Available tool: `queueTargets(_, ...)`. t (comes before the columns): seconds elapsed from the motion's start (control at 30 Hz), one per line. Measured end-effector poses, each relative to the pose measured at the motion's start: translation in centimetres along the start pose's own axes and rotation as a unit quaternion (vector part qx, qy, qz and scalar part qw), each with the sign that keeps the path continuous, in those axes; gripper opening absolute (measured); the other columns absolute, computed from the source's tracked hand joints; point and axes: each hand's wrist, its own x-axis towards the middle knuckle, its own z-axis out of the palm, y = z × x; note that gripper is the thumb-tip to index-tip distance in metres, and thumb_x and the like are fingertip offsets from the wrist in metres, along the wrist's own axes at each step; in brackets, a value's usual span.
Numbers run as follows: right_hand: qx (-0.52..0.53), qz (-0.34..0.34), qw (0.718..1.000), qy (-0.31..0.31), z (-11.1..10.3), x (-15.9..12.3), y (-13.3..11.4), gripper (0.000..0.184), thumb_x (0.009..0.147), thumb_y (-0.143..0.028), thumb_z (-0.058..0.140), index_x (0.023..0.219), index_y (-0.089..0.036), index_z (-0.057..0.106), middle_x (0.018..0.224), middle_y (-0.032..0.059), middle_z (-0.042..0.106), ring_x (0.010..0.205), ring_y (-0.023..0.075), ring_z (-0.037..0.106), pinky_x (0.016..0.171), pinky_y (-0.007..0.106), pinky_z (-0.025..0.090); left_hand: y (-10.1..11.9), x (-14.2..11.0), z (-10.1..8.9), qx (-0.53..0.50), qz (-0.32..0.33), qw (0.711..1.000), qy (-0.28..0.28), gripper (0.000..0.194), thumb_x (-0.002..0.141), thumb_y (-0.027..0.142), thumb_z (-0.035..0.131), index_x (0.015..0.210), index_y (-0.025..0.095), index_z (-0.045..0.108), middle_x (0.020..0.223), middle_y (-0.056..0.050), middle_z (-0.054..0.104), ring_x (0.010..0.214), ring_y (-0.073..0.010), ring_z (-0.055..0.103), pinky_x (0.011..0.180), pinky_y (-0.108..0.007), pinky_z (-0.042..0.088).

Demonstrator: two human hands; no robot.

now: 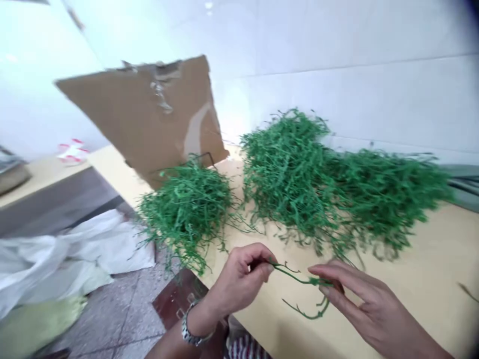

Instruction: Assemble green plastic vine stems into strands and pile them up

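A thin green plastic stem (299, 277) with small side twigs stretches between my two hands above the tabletop. My left hand (243, 276), with a metal-band watch on its wrist, pinches one end of it between thumb and fingers. Fingers and thumb of my right hand (359, 304) close on a knot-like joint of the same stem, and a curved branch hangs down below them. Behind my hands lie heaps of similar green stems: a smaller left pile (187, 204), a tall middle pile (292, 174) and a right pile (389, 194).
A cardboard piece (149, 114) with torn tape leans behind the left pile. White and yellowish sacks (108, 239) lie on the floor at left. A brown stool-like surface (179, 299) stands below the table edge. A tiled wall (355, 99) bounds the cream table (441, 269).
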Motion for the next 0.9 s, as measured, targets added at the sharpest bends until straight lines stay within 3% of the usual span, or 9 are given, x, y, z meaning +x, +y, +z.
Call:
queueTargets(0.13,0.034,-0.031,0.999,0.013,1.1,2.7,-1.6,0.014,0.086,-0.019,0.048,0.097,-0.023,0.056,0.080,0.0029,0.062,0.068,0.0128,0.060,0.056,0.022,0.047,0.8,-0.6,-2.4,0.002,0.017,0.998,0.065,0.006,0.071,0.019,0.058,0.071,0.015,0.062,0.054,0.001,0.051,0.048,-0.0080,0.041,0.045,-0.019,0.030)
queueTargets(0.27,0.080,0.002,0.997,-0.017,1.9,4.8,-2.5,0.011,0.086,-0.022,0.049,0.091,-0.021,0.059,0.078,0.0026,0.062,0.068,0.0123,0.058,0.059,0.023,0.047,-0.5,-0.5,-3.8,-0.035,-0.003,0.993,0.114,0.008,0.071,0.022,0.060,0.073,0.015,0.061,0.049,0.003,0.051,0.043,-0.0065,0.038,0.041,-0.018,0.028)
queueTargets(0.4,0.091,0.001,0.996,-0.007,2.6,6.1,-2.7,0.020,0.086,-0.024,0.047,0.104,-0.022,0.056,0.087,0.0047,0.060,0.068,0.0124,0.059,0.064,0.024,0.049,-0.9,-0.6,-5.2,-0.075,0.009,0.985,0.154,0.011,0.071,0.026,0.061,0.073,0.015,0.060,0.049,0.003,0.051,0.042,-0.0061,0.039,0.040,-0.018,0.029)
queueTargets(0.5,0.074,-0.025,0.996,0.035,3.0,6.8,-2.5,0.025,0.086,-0.025,0.046,0.111,-0.023,0.052,0.097,0.0070,0.058,0.074,0.0134,0.060,0.072,0.027,0.051,0.6,-0.3,-8.0,-0.085,0.086,0.966,0.230,0.008,0.070,0.023,0.062,0.074,0.016,0.059,0.054,0.002,0.055,0.048,-0.0083,0.047,0.047,-0.019,0.035)
queueTargets(0.63,0.061,-0.046,0.996,0.038,3.9,7.0,-1.8,0.019,0.086,-0.024,0.045,0.103,-0.025,0.054,0.094,0.0053,0.059,0.063,0.0109,0.060,0.062,0.023,0.052,3.2,2.1,-13.5,-0.018,0.185,0.920,0.346,0.010,0.068,0.021,0.062,0.075,0.017,0.057,0.062,0.001,0.058,0.059,-0.0118,0.056,0.060,-0.023,0.042)
queueTargets(0.7,0.061,-0.063,0.996,0.025,4.4,6.6,-1.6,0.017,0.086,-0.021,0.045,0.100,-0.025,0.055,0.092,0.0050,0.060,0.066,0.0119,0.062,0.057,0.020,0.052,3.6,4.1,-16.3,0.052,0.177,0.899,0.397,0.010,0.067,0.022,0.061,0.072,0.016,0.056,0.064,0.002,0.056,0.061,-0.0111,0.055,0.060,-0.022,0.041)
queueTargets(0.77,0.060,-0.073,0.995,0.021,4.7,5.9,-1.3,0.018,0.085,-0.019,0.044,0.098,-0.025,0.055,0.092,0.0051,0.061,0.075,0.0138,0.064,0.056,0.019,0.052,3.2,6.0,-18.7,0.196,0.099,0.879,0.423,0.007,0.070,0.022,0.055,0.070,0.015,0.056,0.061,0.004,0.052,0.055,-0.0080,0.047,0.053,-0.020,0.036)
queueTargets(0.9,0.045,-0.058,0.997,0.029,4.2,3.8,-0.5,0.017,0.085,-0.017,0.043,0.095,-0.024,0.055,0.088,0.0053,0.062,0.079,0.0152,0.064,0.060,0.019,0.053,2.3,7.2,-21.5,0.280,0.012,0.883,0.375,0.015,0.064,0.015,0.062,0.051,0.012,0.055,0.045,0.005,0.042,0.047,-0.0080,0.040,0.046,-0.021,0.029)
